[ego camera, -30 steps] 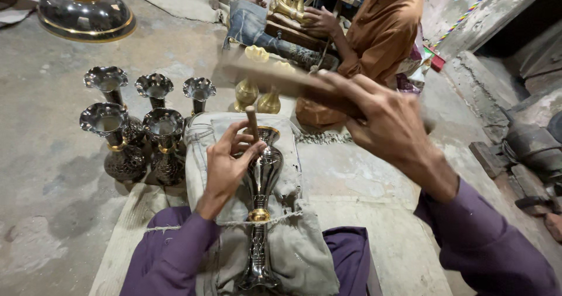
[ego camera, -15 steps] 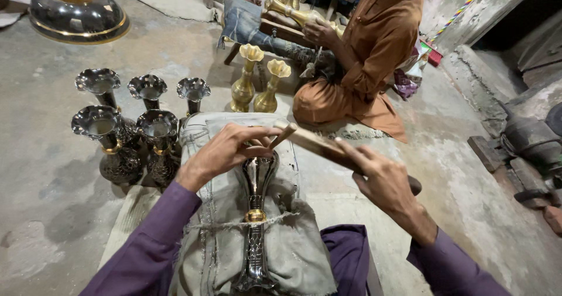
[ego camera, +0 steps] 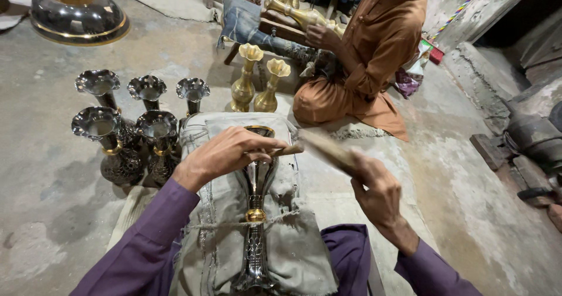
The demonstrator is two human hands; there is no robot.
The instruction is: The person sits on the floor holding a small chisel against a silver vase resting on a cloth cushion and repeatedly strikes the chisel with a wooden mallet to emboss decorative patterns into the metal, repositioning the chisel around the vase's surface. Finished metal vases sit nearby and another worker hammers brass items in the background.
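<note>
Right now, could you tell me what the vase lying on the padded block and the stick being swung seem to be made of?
The vase looks like polished metal: dark mirror sheen, gold-coloured bands, a patterned lower part. The stick in the right hand looks like wood, matt brown, though blurred. The left hand steadies a small tool.

Your left hand [ego camera: 225, 154] reaches forward from a purple sleeve, palm down, knuckles raised, fingers curled and pinched closed at their tips; your right hand [ego camera: 377, 188] sits lower and to the right, fist wrapped shut, wrist bent, thumb side uppermost; both forearms angle inward, the two hands near but apart.
</note>
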